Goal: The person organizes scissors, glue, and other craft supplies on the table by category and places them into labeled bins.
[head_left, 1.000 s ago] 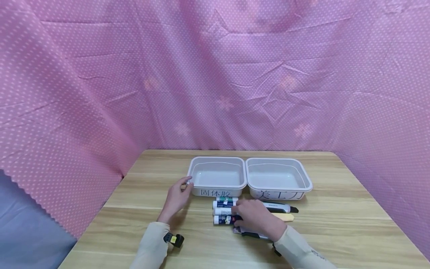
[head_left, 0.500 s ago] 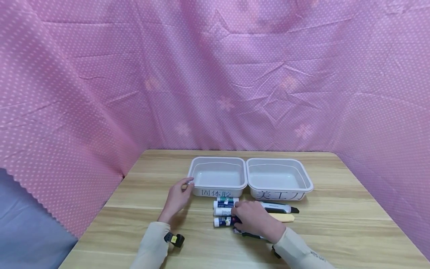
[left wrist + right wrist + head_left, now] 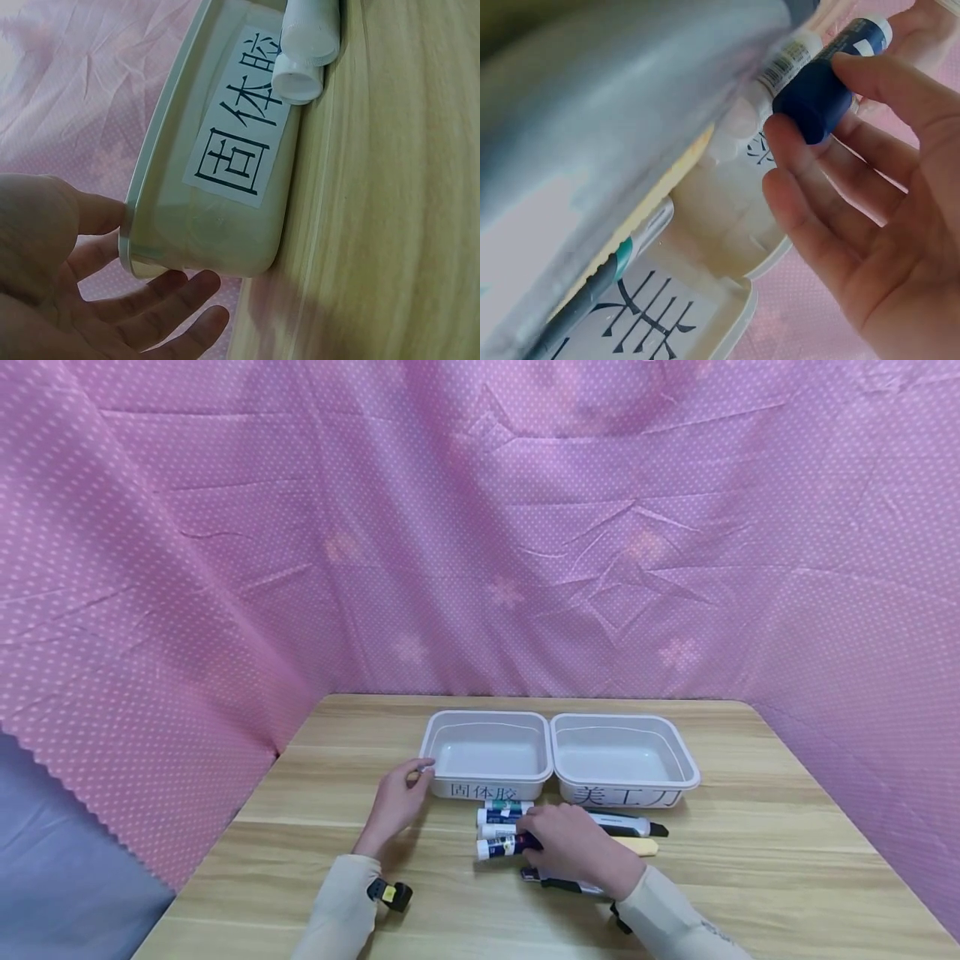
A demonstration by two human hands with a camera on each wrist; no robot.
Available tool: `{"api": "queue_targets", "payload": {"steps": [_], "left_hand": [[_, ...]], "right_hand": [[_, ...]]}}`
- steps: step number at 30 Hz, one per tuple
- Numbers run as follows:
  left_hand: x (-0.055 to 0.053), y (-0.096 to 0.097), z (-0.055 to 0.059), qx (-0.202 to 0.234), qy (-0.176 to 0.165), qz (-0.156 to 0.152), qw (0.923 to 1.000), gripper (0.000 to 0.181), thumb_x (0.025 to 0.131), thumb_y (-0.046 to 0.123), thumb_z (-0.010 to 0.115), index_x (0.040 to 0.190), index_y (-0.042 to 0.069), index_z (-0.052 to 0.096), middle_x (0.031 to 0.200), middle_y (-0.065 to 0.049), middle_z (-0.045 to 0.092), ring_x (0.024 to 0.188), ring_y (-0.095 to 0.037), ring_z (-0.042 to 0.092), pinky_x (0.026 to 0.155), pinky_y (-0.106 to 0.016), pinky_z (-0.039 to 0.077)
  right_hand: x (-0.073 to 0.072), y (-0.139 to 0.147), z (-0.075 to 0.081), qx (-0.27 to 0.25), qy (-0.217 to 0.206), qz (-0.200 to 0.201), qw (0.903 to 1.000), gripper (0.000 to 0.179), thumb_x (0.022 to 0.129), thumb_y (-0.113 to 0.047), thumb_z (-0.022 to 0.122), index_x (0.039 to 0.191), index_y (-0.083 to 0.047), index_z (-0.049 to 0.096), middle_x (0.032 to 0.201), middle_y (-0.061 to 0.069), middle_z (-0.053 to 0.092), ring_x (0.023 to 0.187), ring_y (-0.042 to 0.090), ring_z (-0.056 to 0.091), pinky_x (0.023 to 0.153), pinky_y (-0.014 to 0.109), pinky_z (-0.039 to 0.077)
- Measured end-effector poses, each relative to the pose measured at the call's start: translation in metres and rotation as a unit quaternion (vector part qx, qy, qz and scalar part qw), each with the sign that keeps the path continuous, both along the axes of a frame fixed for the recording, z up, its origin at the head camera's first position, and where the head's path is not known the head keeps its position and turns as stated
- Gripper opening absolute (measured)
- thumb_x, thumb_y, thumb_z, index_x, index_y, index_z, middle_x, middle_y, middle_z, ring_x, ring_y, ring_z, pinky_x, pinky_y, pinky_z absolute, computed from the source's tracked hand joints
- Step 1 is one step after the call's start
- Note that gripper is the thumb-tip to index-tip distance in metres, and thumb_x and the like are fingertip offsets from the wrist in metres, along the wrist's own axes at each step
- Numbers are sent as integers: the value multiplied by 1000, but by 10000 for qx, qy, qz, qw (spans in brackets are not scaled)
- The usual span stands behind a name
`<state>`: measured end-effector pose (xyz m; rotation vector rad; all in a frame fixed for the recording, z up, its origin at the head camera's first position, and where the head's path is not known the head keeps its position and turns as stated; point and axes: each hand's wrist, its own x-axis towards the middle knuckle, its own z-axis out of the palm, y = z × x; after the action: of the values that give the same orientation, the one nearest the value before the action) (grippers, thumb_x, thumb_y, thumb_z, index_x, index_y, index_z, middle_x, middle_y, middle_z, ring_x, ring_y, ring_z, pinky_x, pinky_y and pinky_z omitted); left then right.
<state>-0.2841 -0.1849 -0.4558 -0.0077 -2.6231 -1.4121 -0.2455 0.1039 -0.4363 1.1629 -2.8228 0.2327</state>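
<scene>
My right hand (image 3: 576, 845) pinches a dark blue glue stick (image 3: 501, 847) between thumb and fingers; its white-capped end points left and the stick is slightly tilted. Just beyond it lie more glue sticks: a white one (image 3: 495, 831), a blue one (image 3: 491, 817) and a green one (image 3: 510, 806). Under and beside this hand are utility knives: a grey-and-black one (image 3: 622, 822), a yellow one (image 3: 639, 846) and a black-handled one (image 3: 561, 884). My left hand (image 3: 397, 802) pinches the rim at the near left corner of the left white box (image 3: 225, 232), its other fingers spread below.
A second white box (image 3: 622, 718) stands right beside the left one. Both carry labels with Chinese characters on their fronts. The wooden table (image 3: 780, 843) is backed by a pink dotted curtain (image 3: 480, 610).
My right hand has raised the dark blue glue stick a little, tilting it and shifting it toward the white stick. The left hand stays at the box corner.
</scene>
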Motion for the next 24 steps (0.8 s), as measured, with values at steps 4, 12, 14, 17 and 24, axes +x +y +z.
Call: {"api": "queue_targets", "payload": {"steps": [4, 12, 14, 17, 24], "left_hand": [[0, -1, 0, 62, -48, -3, 10000, 37, 106, 27, 55, 139, 11, 62, 146, -18, 58, 127, -38, 61, 102, -53, 54], [-2, -2, -1, 62, -112, -9, 9999, 41, 106, 29, 56, 144, 13, 58, 144, -19, 58, 124, -36, 62, 100, -50, 55], [-3, -3, -2, 73, -85, -3, 9999, 42, 106, 28, 57, 145, 13, 57, 143, -19, 59, 122, -35, 63, 99, -49, 56], [-3, -4, -3, 87, 31, -6, 10000, 43, 105, 26, 59, 145, 11, 57, 139, -22, 61, 116, -33, 66, 95, -46, 58], [-5, -5, -3, 315, 134, -89, 9994, 50, 103, 23, 61, 149, 7, 50, 136, -26, 61, 112, -34, 69, 91, -42, 60]], "right_hand": [[-1, 1, 5, -128, 116, 62, 9998, 13, 88, -25, 78, 98, -18, 73, 86, -9, 67, 65, 3, 50, 55, 22, 44], [-1, 0, 13, -220, -47, -34, 9997, 23, 88, -24, 79, 110, -17, 74, 99, -4, 73, 62, 1, 50, 55, 19, 47], [0, 0, 14, -246, -107, -66, 9996, 25, 89, -24, 79, 112, -17, 74, 102, -2, 74, 60, 1, 48, 54, 18, 45], [0, -1, 15, -272, -132, -93, 9995, 26, 89, -24, 79, 114, -17, 74, 104, -1, 74, 58, 2, 47, 52, 17, 43], [-4, -2, 17, -389, 71, -92, 9992, 26, 90, -26, 79, 113, -18, 74, 103, -4, 73, 60, 0, 48, 52, 17, 45]]}}
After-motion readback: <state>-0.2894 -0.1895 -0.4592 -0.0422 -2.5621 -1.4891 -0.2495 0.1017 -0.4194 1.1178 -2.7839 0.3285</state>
